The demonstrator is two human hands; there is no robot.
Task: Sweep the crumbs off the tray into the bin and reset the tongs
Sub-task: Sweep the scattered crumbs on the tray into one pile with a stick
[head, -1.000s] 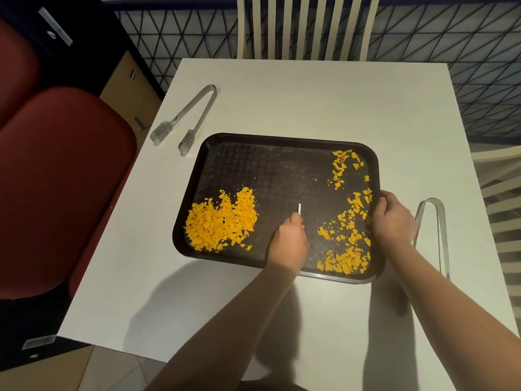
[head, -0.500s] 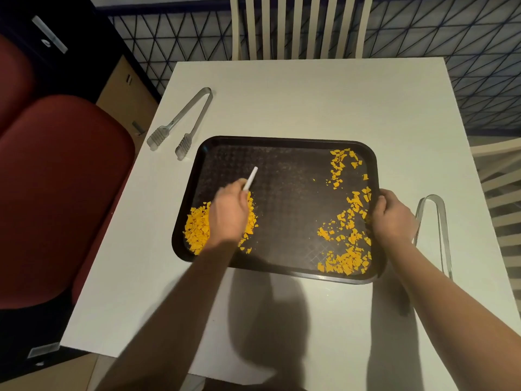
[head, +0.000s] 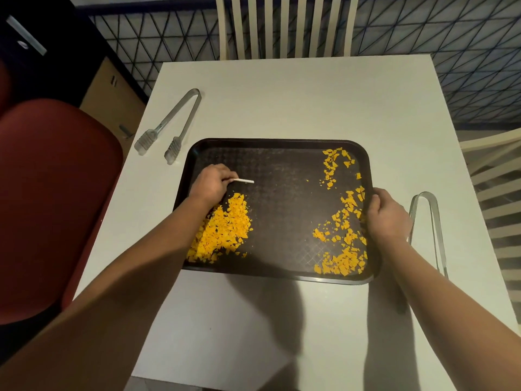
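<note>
The white table [head: 296,103] carries a dark tray [head: 282,142] near its middle, and no crumb has left it yet, so I'd call the job barely underway. No bin shows anywhere. The bigger orange heap [head: 222,230] sits at the tray's eight o'clock; a looser scatter [head: 342,221] runs down the three-to-five o'clock side and looks unswept. The right hand [head: 387,215] curls over the tray's three o'clock rim, steadying it. The left hand [head: 210,183] at ten o'clock pinches a thin white strip [head: 244,180]. One pair of tongs [head: 172,122] lies off the tray's ten o'clock corner, another [head: 428,230] at three o'clock; both await resetting.
</note>
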